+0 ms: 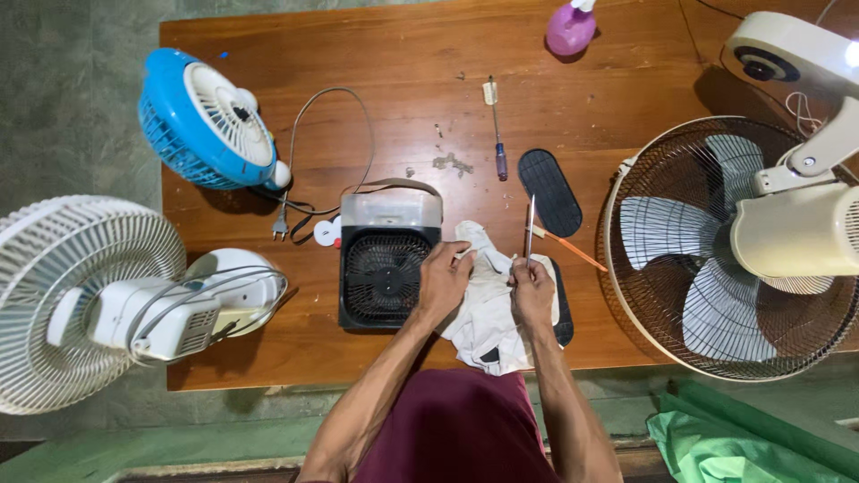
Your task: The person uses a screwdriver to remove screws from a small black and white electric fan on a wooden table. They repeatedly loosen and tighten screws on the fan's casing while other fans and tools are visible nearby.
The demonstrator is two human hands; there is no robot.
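Currently I am gripping a crumpled white cloth (488, 313) with my left hand (445, 279), fingers clamped on its upper edge, on the wooden surface (376, 54) just right of the small black box fan (386, 264). My right hand (533, 291) is pinching a thin metal tool (531, 228) upright, fingers closed on its lower end, over the cloth's right side.
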